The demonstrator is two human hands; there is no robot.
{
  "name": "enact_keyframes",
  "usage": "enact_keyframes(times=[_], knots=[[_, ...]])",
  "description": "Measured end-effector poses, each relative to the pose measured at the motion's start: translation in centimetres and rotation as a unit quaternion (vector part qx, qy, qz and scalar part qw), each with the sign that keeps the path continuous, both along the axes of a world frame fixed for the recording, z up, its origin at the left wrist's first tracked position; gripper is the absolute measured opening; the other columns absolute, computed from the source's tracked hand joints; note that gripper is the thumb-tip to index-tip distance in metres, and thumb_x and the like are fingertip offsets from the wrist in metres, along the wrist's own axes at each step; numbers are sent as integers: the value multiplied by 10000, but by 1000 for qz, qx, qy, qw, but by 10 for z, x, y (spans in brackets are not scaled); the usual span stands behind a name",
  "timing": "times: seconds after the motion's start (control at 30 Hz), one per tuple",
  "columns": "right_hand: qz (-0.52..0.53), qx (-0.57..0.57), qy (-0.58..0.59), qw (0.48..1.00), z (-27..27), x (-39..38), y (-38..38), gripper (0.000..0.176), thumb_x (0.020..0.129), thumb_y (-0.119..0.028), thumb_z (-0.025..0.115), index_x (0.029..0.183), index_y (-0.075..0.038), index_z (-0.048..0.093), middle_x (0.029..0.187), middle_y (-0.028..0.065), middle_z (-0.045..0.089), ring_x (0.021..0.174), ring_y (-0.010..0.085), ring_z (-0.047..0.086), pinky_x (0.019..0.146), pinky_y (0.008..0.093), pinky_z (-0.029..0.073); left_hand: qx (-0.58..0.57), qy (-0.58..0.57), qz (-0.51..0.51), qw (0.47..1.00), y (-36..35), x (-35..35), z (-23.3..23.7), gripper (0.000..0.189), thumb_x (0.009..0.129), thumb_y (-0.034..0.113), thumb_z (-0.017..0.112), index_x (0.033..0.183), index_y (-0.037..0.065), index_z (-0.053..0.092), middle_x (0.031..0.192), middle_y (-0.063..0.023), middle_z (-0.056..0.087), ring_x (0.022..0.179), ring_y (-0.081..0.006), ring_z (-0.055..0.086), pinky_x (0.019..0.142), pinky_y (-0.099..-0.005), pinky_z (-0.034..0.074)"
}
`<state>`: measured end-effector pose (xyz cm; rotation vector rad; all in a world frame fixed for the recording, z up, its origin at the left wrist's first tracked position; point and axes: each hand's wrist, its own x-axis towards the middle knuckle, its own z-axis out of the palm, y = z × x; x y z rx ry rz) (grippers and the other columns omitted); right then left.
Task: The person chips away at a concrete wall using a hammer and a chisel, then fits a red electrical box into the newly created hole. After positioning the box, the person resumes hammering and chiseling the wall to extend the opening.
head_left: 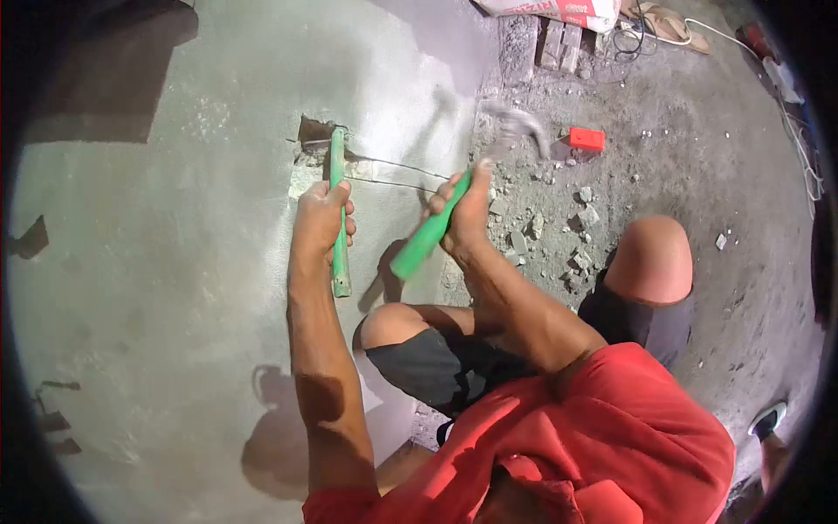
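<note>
My left hand (323, 220) is closed around a green chisel (340, 266) and holds it along the grey plastered wall (218, 288). The chisel's far end lies at the edge of a rough rectangular hole (314, 131) in that wall. Two thin cut lines run from the hole toward the floor, with chipped plaster beside the opening. My right hand (469, 210) grips a claw hammer (428, 237) by its green handle, to the right of the chisel and apart from it. The hammer's curved metal head is smeared by motion.
Broken rubble (534, 225) litters the dusty floor (742, 306) along the wall. A small red box (587, 139) lies near the hammer head. Farther off are a printed sack (567, 10), bricks (560, 45) and cables (807, 166). Another person's shoe (768, 419) shows at lower right.
</note>
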<state>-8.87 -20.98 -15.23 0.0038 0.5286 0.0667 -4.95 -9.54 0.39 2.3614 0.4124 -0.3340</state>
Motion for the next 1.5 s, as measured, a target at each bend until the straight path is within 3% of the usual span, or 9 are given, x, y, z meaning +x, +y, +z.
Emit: enact_keyframes(times=[0.07, 0.27, 0.43, 0.57, 0.83, 0.93, 1.17, 1.23, 1.5], knots=[[-128, 26, 34, 991, 12, 5, 10, 573, 949, -685, 445, 828, -127, 499, 598, -13, 453, 464, 140, 466, 431, 342, 437, 9, 4, -5, 1000, -1, 4, 3, 244, 971, 279, 575, 965, 35, 568, 724, -16, 543, 504, -103, 518, 410, -281, 427], [278, -112, -76, 951, 32, -1, 20, 581, 957, -696, 404, 845, -129, 472, 589, -22, 433, 451, 147, 439, 425, 325, 399, -32, -5, 7, 999, 1, 5, 7, 245, 973, 267, 572, 1004, 25, 575, 726, -19, 547, 510, -104, 519, 408, -277, 424], [-95, 43, 51, 993, 34, -1, 6, 524, 982, -626, 425, 821, -136, 513, 606, -2, 459, 453, 150, 456, 432, 353, 431, -22, -8, 2, 1000, -2, 4, 7, 244, 972, 263, 573, 995, 20, 573, 733, -26, 556, 512, -105, 518, 410, -281, 424], [286, -107, -80, 949, 34, 3, 40, 527, 974, -639, 416, 862, -127, 467, 593, -20, 423, 443, 150, 445, 450, 364, 428, -34, -7, 7, 999, -1, 4, 3, 260, 969, 276, 580, 1028, 23, 581, 741, -26, 562, 507, -102, 513, 411, -273, 425], [-115, 18, 29, 993, 28, -2, 11, 543, 975, -649, 410, 830, -129, 465, 585, -25, 415, 434, 142, 424, 429, 332, 415, -58, -19, 9, 998, 1, 10, -4, 292, 976, 292, 577, 1042, 7, 584, 760, -39, 573, 521, -113, 529, 427, -284, 434], [294, -142, -98, 940, 46, -5, 45, 514, 981, -615, 431, 797, -138, 481, 585, -5, 446, 442, 162, 436, 424, 372, 416, -53, -17, 17, 998, 4, 6, -4, 292, 976, 286, 576, 1057, 5, 586, 764, -38, 573, 524, -111, 529, 428, -282, 437], [94, -19, -80, 992, 31, -11, -5, 554, 947, -694, 432, 824, -154, 451, 599, -30, 417, 460, 132, 422, 460, 364, 425, -176, 4, 12, 984, 35, -28, -4, 312, 984, 282, 573, 1143, 14, 571, 803, -31, 580, 534, -106, 528, 448, -264, 449], [36, -18, -55, 998, 20, -7, -31, 529, 959, -674, 418, 856, -155, 442, 616, -34, 421, 477, 131, 422, 493, 375, 435, -476, -21, 41, 878, 41, -66, -22, 416, 988, 314, 580, 1260, 3, 529, 827, -32, 580, 543, -99, 530, 472, -252, 464], [118, -90, -70, 986, 9, -15, -54, 510, 965, -651, 437, 890, -146, 448, 622, -39, 420, 471, 126, 425, 507, 342, 434, -246, -79, -10, 966, 11, -46, -30, 387, 1005, 366, 530, 1170, 16, 538, 779, -10, 523, 574, -83, 522, 448, -232, 428]])
